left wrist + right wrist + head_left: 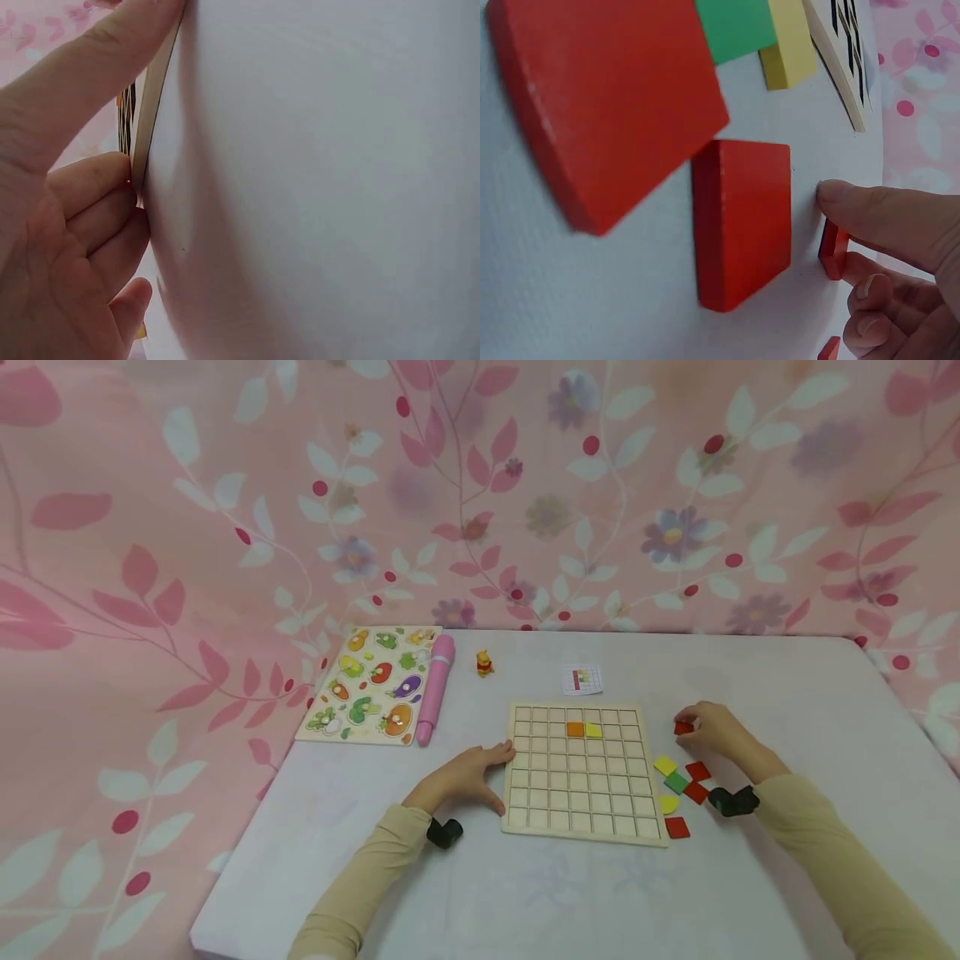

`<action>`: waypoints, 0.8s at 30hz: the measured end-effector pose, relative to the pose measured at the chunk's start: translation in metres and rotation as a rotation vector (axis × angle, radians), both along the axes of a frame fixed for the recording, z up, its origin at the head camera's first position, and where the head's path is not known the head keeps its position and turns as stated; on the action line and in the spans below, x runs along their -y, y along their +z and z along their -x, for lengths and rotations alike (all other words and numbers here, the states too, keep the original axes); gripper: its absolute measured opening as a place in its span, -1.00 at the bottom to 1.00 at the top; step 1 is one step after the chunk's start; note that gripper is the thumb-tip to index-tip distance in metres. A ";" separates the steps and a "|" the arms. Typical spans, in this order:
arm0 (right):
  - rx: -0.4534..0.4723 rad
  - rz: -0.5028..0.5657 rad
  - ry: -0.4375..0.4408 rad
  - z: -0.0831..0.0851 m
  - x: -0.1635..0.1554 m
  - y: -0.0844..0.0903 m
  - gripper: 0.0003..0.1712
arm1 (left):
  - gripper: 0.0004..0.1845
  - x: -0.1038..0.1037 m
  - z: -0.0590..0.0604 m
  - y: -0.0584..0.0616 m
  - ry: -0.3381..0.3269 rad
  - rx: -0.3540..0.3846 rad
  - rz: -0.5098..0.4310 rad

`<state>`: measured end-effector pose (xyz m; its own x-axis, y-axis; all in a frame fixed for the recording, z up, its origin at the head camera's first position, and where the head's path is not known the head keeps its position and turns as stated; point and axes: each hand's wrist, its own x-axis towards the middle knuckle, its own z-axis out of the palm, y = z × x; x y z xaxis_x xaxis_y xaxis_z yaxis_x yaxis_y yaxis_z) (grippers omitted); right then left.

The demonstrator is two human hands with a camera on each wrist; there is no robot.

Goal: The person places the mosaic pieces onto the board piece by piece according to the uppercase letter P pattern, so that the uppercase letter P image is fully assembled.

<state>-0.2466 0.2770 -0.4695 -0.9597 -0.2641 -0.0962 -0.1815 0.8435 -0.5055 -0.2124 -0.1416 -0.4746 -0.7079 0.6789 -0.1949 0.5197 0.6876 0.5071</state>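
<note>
left hand [468, 777] lying spread, fingers touching the wooden grid board's [581, 802] left edge | right hand [712, 731] pinching a red square tile [683, 727] on the white table [787, 693], right of the board, above loose tiles [678, 783]

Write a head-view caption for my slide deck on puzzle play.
Left hand steadies wooden grid board; right hand pinches a red tile beside it.

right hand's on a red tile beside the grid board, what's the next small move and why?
Probably lift the red tile and carry it left over the grid board. The right hand already pinches it on the table, the left hand braces the board's left edge, and only an orange tile and a yellow tile fill cells.
</note>
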 end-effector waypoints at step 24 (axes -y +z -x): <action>-0.282 0.085 0.186 -0.002 0.035 0.041 -0.74 | 0.06 -0.001 0.000 0.000 0.018 0.016 0.016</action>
